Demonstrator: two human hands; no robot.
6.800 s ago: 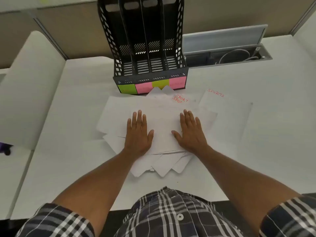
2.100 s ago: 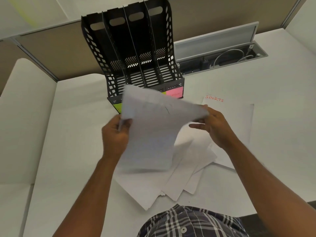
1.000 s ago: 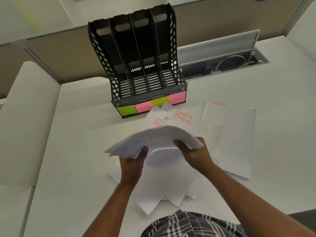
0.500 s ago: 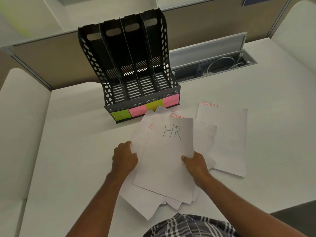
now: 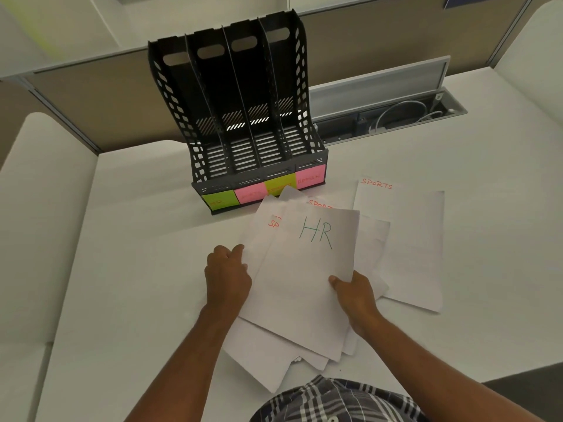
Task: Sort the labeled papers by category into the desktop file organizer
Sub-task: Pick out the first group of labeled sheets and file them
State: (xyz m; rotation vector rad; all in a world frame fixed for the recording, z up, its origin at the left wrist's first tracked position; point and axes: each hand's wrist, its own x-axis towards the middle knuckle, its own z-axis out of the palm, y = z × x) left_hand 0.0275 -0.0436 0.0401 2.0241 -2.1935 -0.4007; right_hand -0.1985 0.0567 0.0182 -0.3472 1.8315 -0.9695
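Since the earlier frame the stack (image 5: 292,287) has been turned face up, HR on top, pinched by the left hand (image 5: 227,277) and right hand (image 5: 355,295). Next, the HR sheet should probably be slid into the organizer (image 5: 243,123).

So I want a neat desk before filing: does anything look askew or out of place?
Yes. The papers under both hands lie fanned and crooked, corners jutting at different angles, with the HR sheet tilted on top. One SPORTS sheet lies apart to the right. The organizer stands upright, its slots empty.
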